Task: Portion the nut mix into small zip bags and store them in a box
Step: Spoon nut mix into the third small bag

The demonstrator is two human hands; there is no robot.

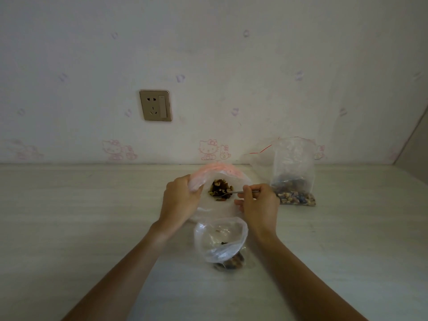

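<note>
My left hand (179, 200) grips the big bag's (222, 209) rim; my right hand (259, 202) pinches a spoon (238, 192) dipped, seemingly, into the nut mix (220, 189) on the desk (92, 216).

Large clear bag (220, 181) of nut mix (221, 190) sitting open at centre, small zip bag (221, 242) lying open nearer, filled zip bag (293, 172) standing far right

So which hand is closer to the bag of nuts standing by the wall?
The right hand. It holds a spoon just left of that standing zip bag. The left hand is farther left, gripping the big bag's rim.
</note>
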